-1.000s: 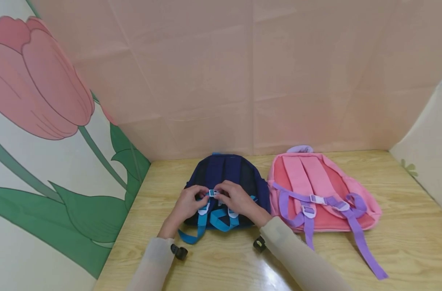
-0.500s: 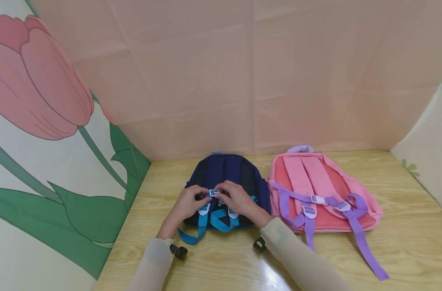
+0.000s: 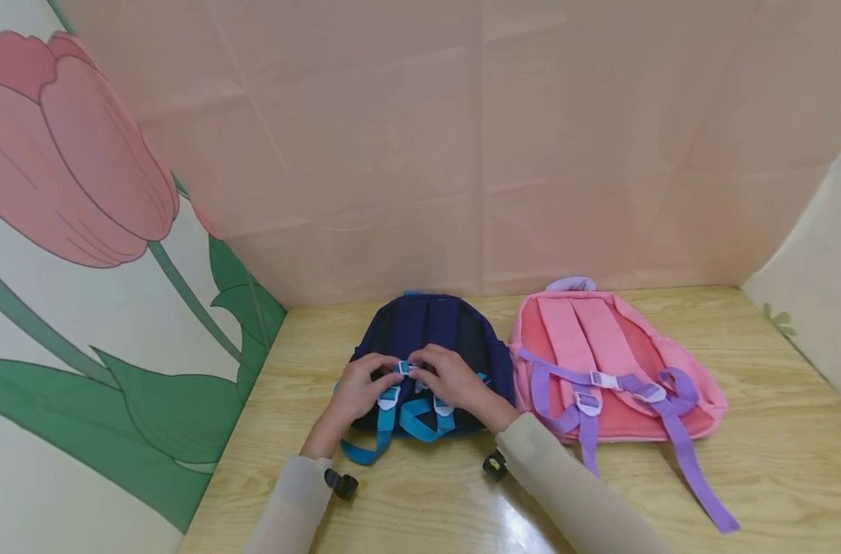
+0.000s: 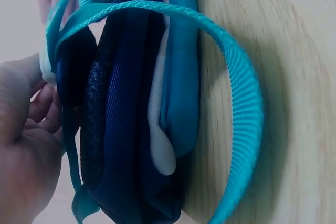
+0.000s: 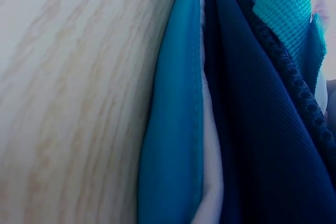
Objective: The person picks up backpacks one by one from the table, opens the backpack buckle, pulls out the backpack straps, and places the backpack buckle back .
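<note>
A navy backpack (image 3: 409, 319) lies on the table with its back panel and shoulder straps up. Over its middle, both hands meet at a small white buckle (image 3: 404, 368) on light-blue webbing. My left hand (image 3: 356, 385) pinches the buckle's left end between thumb and fingers. From the other side, my right hand (image 3: 456, 377) pinches the right end. Loose blue strap ends (image 3: 362, 454) trail over the backpack's lower edge. In the left wrist view a turquoise strap (image 4: 244, 98) loops out past the backpack's side. Fingers hide part of the buckle.
A pink backpack (image 3: 628, 331) lies right against the navy one, its purple straps (image 3: 697, 477) hanging toward the front and its white chest buckle (image 3: 604, 380) fastened. Behind the wooden table (image 3: 420, 508) rises a pinkish backdrop (image 3: 392, 154); a tulip-printed wall (image 3: 108, 308) stands at the left.
Both hands stay at the same spot. The white buckle has tilted slightly between the fingers, and a bit of blue strap now shows left of the left hand.
</note>
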Demonstrator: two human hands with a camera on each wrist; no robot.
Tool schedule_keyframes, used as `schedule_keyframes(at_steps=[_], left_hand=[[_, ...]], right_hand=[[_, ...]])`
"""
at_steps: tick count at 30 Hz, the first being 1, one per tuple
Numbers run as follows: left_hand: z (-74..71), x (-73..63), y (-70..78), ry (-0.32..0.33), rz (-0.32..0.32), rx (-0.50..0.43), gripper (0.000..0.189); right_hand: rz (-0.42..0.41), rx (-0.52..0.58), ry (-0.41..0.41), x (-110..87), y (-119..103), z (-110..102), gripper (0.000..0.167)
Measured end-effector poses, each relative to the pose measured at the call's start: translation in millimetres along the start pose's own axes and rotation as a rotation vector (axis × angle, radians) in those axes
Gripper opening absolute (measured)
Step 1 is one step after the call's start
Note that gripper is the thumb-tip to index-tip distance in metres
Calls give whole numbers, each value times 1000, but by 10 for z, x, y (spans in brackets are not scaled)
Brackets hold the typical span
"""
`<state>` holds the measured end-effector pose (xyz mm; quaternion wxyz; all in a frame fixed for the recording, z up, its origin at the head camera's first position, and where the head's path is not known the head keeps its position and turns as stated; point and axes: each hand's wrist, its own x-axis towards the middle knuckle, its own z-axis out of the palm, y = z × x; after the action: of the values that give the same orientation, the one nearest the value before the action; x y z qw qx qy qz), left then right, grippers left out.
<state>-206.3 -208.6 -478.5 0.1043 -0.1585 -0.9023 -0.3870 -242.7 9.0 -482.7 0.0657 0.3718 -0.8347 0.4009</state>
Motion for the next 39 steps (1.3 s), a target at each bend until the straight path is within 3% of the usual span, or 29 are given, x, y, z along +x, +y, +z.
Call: schedule_keyframes(at_steps=[11,16,24,27,39], left_hand=[[37,-2,-14,48,84,35,25],[14,13,-4,25,122,67,30],[-75,34,16,-104,7,147,27],[-89,46,26,-130,-8,169,25],[-20,36,72,-84,32,139,18]], right_hand=[[-38,-36,16,0,9,-10,18],[-51,-35,36,-11,4,-10,17],[-55,-40,34,-26,8,9,15],[-63,-41,46,-29,20,14,14],[-16,-46,-3,-13,12,3,19]])
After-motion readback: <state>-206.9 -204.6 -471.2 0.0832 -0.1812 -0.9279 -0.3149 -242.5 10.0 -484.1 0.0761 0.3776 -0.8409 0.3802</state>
